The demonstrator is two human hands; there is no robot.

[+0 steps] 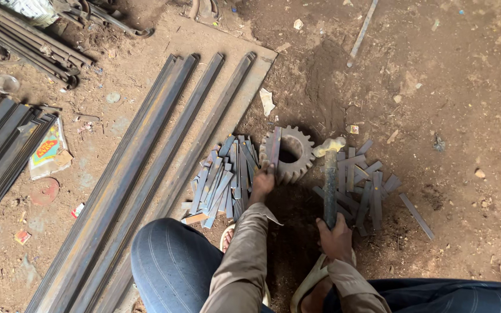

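A seated person's knees and tan sleeves fill the bottom edge, the body cut off by the frame. The right hand (336,239) is closed around the handle of a hammer (330,174), whose long axis runs away from the person, its pale head at the far end beside a toothed gear (291,153). The left hand (262,182) pinches a flat metal strip (275,149) stood against the gear's rim, pointing away; the fingertips are hard to make out. Piles of cut strips (221,179) lie on the dirt either side. Beyond, long angle-iron bars (163,145) stretch diagonally.
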